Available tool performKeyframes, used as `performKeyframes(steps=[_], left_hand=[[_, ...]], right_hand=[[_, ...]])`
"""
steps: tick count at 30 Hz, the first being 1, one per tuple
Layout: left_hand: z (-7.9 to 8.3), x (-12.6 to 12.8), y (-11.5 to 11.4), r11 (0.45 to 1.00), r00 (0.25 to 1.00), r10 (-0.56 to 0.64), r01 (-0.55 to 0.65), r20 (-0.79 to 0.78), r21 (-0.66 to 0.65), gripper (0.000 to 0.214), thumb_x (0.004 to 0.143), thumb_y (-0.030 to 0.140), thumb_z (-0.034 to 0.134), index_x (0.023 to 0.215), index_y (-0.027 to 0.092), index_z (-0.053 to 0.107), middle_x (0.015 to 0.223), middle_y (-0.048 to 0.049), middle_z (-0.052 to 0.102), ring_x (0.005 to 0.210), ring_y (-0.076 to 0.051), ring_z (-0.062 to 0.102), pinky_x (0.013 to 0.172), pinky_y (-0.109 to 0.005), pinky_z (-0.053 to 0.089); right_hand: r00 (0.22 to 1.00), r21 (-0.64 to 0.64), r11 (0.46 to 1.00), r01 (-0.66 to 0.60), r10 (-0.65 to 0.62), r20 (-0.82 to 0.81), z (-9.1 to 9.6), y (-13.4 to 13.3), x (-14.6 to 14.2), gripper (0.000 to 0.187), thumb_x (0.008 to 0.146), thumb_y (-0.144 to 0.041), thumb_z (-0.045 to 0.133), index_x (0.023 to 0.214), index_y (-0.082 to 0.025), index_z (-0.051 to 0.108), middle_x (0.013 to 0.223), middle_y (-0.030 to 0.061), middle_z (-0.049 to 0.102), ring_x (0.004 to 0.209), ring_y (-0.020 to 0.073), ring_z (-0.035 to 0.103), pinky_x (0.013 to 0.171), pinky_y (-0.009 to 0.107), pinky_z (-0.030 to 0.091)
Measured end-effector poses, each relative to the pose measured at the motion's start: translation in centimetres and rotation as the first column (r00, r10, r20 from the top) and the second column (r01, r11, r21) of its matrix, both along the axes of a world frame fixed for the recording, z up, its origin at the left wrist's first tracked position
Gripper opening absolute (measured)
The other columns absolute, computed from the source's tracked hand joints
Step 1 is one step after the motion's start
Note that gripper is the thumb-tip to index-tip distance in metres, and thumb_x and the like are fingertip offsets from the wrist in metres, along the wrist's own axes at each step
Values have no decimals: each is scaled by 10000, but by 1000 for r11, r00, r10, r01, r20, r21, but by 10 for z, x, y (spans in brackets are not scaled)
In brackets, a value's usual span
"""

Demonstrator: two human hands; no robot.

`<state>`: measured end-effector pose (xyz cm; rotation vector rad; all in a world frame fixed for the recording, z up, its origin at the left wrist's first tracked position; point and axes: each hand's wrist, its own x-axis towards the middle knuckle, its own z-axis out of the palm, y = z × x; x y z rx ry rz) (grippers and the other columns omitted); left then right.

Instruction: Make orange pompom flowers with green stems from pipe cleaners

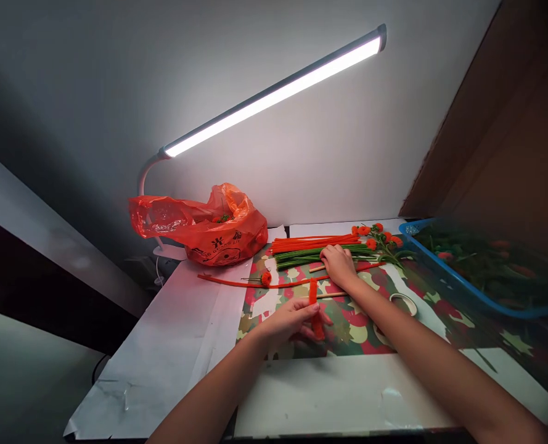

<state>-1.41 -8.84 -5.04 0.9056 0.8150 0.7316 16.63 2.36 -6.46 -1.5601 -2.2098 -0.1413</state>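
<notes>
My left hand [296,319] pinches a folded orange pipe cleaner [314,293] that stands upright between thumb and fingers. Farther back, my right hand [339,264] lies over the bundle of green pipe cleaners [296,256], its fingers curled and their tips partly hidden. What it grips there, if anything, I cannot make out. Beside it a wooden stick [317,269] shows, and a second thin wooden stick [333,295] lies nearer me. One long orange pipe cleaner [227,283] stretches across the mat, with a small orange pompom flower [265,279] on a thin stem next to it.
Orange pipe cleaners [315,243] lie in a bundle behind the green ones. Finished orange flowers [379,237] are at the back right, near a blue basket [468,283]. A tape roll [404,303] sits by my right forearm. A red plastic bag [222,237] stands left, beneath a lamp [278,92].
</notes>
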Motion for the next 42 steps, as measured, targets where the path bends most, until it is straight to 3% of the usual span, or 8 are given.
performKeyframes(steps=[3,6,10,15,19,26,42], left_hand=[[2,3,-4,995,997,-68,66,-30,-71,369,716,478,685,803,119,680,658,-74,673,463,-122,628,322,-126,326],[2,3,1,997,998,56,-54,27,-61,387,675,479,720,811,120,673,613,-44,650,383,-87,561,343,-152,388],[-2,5,11,963,957,267,-263,111,-51,352,663,413,755,823,114,660,547,-20,615,424,-94,563,388,-168,459],[-4,-2,21,822,797,568,-561,205,-97,196,759,250,704,882,124,618,608,-2,627,506,-72,596,480,-145,513],[-1,-10,26,717,667,693,-679,274,-159,98,793,168,660,858,139,593,635,14,616,563,-67,612,541,-147,531],[4,-13,26,626,554,771,-749,315,-216,58,788,137,652,801,133,595,653,8,626,569,-68,611,574,-166,529],[9,-15,27,616,550,779,-762,301,-202,62,806,127,635,762,133,592,606,17,624,513,-57,602,520,-145,509]], right_hand=[[1000,34,999,5,-5,16,1,-1,2,186,883,-115,435,852,-181,606,908,96,642,889,238,503,745,344,293],[1000,83,997,-4,4,4,7,0,4,218,891,-105,390,919,-166,598,915,109,643,879,247,506,763,347,298],[999,163,986,-26,32,-36,25,-4,12,264,924,-152,339,1021,-156,584,960,119,641,893,248,517,777,337,313],[993,220,973,-76,93,-67,39,-30,26,283,947,-229,328,941,-168,604,861,88,638,814,213,547,736,303,351],[969,251,950,-188,222,-113,27,-61,38,265,938,-239,372,848,-178,614,741,60,632,708,185,565,669,285,381],[936,248,924,-292,329,-123,4,-71,50,255,911,-225,409,823,-188,645,701,58,643,654,181,570,609,289,377],[939,257,916,-306,335,-75,7,-73,50,302,931,-232,376,789,-177,636,666,52,604,617,167,501,591,283,342]])
